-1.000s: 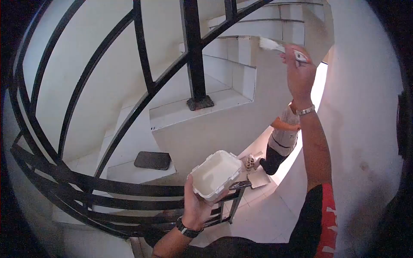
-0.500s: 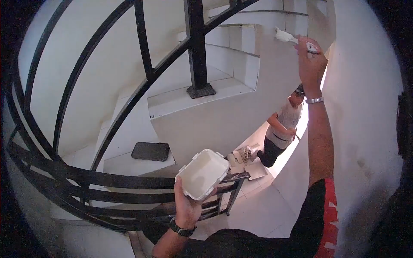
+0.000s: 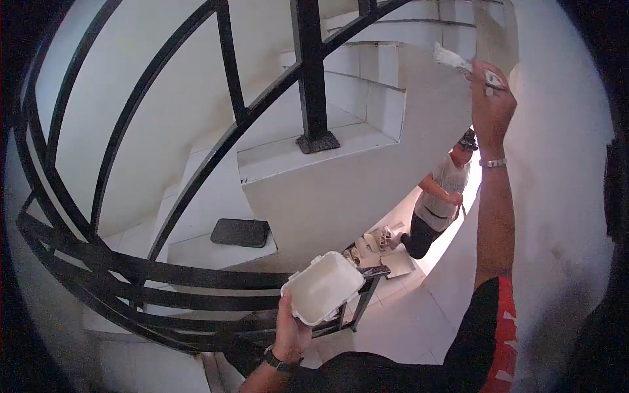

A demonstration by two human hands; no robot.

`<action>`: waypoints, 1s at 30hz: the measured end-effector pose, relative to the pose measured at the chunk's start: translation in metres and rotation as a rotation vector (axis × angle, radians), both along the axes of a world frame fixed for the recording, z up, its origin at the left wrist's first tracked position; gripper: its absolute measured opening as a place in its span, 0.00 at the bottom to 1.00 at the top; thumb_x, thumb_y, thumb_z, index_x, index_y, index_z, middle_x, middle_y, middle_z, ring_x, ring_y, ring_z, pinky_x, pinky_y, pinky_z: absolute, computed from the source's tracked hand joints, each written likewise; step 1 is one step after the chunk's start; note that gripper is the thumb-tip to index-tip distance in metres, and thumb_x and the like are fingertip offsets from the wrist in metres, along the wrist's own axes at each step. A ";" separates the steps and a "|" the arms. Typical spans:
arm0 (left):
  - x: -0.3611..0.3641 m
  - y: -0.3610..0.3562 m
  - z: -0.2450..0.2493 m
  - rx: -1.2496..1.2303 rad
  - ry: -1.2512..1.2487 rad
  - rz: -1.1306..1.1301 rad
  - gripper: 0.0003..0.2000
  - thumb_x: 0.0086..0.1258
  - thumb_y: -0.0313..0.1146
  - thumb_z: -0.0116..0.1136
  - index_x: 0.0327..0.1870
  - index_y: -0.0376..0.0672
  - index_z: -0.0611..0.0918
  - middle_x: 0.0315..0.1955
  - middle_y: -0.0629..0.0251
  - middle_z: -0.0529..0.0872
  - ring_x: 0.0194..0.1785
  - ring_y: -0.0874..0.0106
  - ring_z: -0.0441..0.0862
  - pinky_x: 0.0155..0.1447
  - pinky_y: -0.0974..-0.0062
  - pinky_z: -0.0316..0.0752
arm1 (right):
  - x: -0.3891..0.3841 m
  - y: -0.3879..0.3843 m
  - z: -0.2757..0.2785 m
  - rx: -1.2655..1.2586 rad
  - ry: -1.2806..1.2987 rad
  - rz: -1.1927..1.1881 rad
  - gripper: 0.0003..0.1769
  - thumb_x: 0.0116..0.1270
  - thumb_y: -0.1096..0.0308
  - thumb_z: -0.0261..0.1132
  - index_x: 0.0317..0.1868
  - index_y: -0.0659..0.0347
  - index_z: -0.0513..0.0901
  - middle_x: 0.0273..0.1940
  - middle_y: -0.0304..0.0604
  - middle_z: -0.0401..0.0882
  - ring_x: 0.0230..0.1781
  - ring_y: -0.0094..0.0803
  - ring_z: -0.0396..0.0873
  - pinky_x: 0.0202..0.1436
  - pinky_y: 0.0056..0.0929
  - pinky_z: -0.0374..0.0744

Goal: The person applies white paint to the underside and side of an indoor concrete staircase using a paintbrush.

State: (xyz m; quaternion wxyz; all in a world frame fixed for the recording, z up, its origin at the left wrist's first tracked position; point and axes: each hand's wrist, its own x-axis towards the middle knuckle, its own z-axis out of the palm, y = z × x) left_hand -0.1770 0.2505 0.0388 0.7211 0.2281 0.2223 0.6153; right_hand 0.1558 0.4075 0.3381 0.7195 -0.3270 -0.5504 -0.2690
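My right hand (image 3: 493, 98) is raised at the upper right, its fingers wrapped round the handle of a paintbrush (image 3: 452, 59). The white-coated bristles point left, in front of the pale side wall of the staircase (image 3: 341, 190); whether they touch it I cannot tell. Low in the middle, my left hand (image 3: 291, 331) grips a white plastic container (image 3: 324, 288) by its left edge. The container is tilted, its open top facing me, with whitish material inside.
A black metal railing (image 3: 196, 278) curves across the left and below. A dark flat object (image 3: 240, 232) lies on a white step. Further down, another person (image 3: 442, 190) stands by a bright opening, near shoes (image 3: 380, 239) and tiles. A wall (image 3: 557, 164) rises at the right.
The whole view has shifted, so the stairs and railing appear slightly farther right and lower. Both hands, still holding brush and container, also appear farther right and lower.
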 end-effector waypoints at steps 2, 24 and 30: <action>0.003 -0.004 0.008 -0.012 -0.006 -0.024 0.25 0.76 0.49 0.37 0.65 0.41 0.64 0.60 0.58 0.72 0.62 0.62 0.73 0.64 0.61 0.70 | 0.001 0.007 -0.001 -0.069 -0.012 -0.084 0.18 0.69 0.55 0.60 0.41 0.64 0.82 0.24 0.43 0.81 0.24 0.25 0.77 0.31 0.24 0.75; 0.010 -0.009 0.018 0.055 0.017 -0.012 0.26 0.76 0.49 0.36 0.66 0.38 0.62 0.61 0.55 0.71 0.62 0.60 0.72 0.64 0.58 0.70 | -0.029 0.011 0.013 0.049 -0.242 0.021 0.13 0.68 0.59 0.62 0.40 0.61 0.83 0.31 0.44 0.83 0.31 0.25 0.79 0.35 0.27 0.76; 0.009 -0.005 0.016 0.031 0.064 0.021 0.26 0.76 0.49 0.36 0.65 0.39 0.64 0.60 0.56 0.72 0.63 0.61 0.72 0.65 0.59 0.68 | -0.053 0.005 0.011 0.001 -0.138 0.253 0.14 0.68 0.60 0.62 0.41 0.63 0.82 0.32 0.43 0.84 0.32 0.25 0.81 0.37 0.24 0.77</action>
